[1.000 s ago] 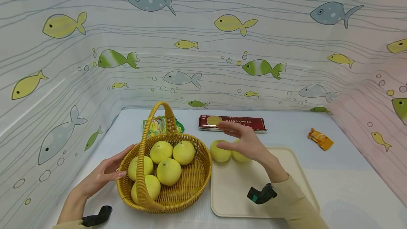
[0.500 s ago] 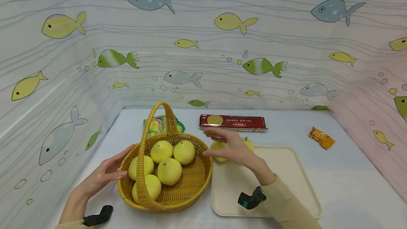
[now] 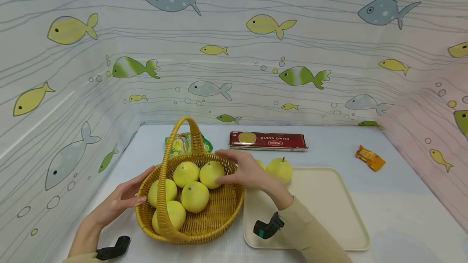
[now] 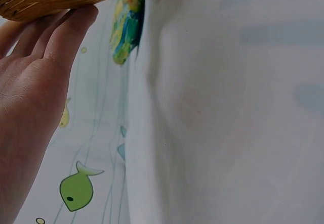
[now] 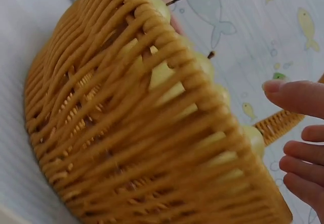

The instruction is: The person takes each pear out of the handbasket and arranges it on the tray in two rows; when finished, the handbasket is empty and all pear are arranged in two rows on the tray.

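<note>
Fruit first: counted five yellow-green pears in the wicker basket at the near left of the counter, one of them partly screened by the upright handle. Found the right hand stretched over the basket's right rim, fingers spread and only lightly bent, gripping nothing; saw the fingertips at the back-right pear, but could not tell whether touching it or just short of it. In the right wrist view, made out little beyond blurred weave filling most of the picture, pears glimpsed through the gaps and above the rim, and fingers cut off at the right edge. Noted the left hand laid flat against the basket's outer left wall, fingers straight and together, wrist cut off at the lower edge; in the left wrist view caught just a strip of the basket at the top. Saw a cream tray just right of the basket, one pear plain at its far left corner, a second pear almost wholly hidden behind the right hand. Farther back, picked out a red pasta box, a green-and-yellow packet half covered by the handle, and an orange wrapper well off to the right, its print too small to read.
</note>
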The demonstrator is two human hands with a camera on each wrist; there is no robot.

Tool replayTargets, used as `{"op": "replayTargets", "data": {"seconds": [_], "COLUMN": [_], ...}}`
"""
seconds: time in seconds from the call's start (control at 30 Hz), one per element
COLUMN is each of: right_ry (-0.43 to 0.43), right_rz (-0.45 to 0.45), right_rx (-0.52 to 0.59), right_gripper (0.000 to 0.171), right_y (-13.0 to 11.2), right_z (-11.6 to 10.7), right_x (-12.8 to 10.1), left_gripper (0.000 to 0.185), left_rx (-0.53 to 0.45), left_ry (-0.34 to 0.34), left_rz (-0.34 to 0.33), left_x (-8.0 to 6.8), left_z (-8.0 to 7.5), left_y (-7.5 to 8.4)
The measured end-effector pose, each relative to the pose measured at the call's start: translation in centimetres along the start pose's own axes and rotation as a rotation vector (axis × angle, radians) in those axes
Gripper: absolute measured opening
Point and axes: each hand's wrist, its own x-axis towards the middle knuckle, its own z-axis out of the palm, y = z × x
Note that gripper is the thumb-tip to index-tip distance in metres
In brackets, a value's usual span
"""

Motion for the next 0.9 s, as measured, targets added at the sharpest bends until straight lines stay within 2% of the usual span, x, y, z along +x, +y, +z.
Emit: {"op": "replayTargets", "data": {"seconds": [0.2,0.33,0.47,0.6,0.67,0.9], "right_ry": [0.008,0.036,0.07,0.078,0.074,0.048], "right_rz": [0.042,0.072,0.072,0.07,0.074,0.105], "right_rx": [0.018,-0.022,0.008,0.027,-0.003,-0.136], "right_gripper": [0.081,0.083,0.084,0.084,0.082,0.078], "right_y": [-0.3,-0.3,-0.1,-0.1,0.0,-0.4], "right_z": [1.5,2.2,2.9,3.3,3.4,3.5], "right_x": [0.2,0.3,0.4,0.5,0.4,0.3], "left_gripper": [0.072,0.072,0.072,0.072,0.072,0.071], "left_rx": [0.009,0.017,0.023,0.025,0.023,0.008], "left_ry": [0.013,0.016,0.012,0.017,0.022,0.005], "left_rz": [-0.032,-0.032,-0.013,-0.024,-0.033,0.002], "left_x": [-0.1,0.0,0.0,-0.1,-0.1,-0.2], "left_z": [0.0,0.0,0.0,0.0,0.1,0.2], "left_y": [-0.2,-0.1,0.2,0.3,0.3,0.2]}}
